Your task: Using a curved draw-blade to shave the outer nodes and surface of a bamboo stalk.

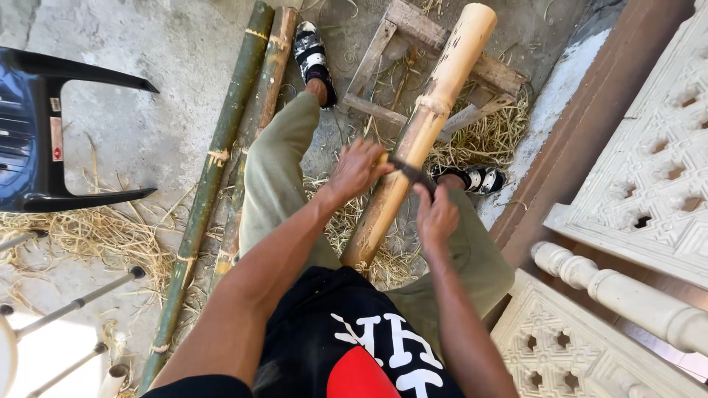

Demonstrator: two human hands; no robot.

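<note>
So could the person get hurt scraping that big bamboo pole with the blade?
Maybe, in a few ways. The left hand and right hand each grip an end of the dark blade across the bamboo pole, so a slip could cut fingers. The pole's lower end rests near the lap between the legs, so a pull toward the body might reach them. The pole leans on a wooden frame and could roll. Loose shavings underfoot look slippery.

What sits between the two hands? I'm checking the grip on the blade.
In the head view, the peeled bamboo pole lies between the left hand and right hand, with the dark blade crossing it.
</note>
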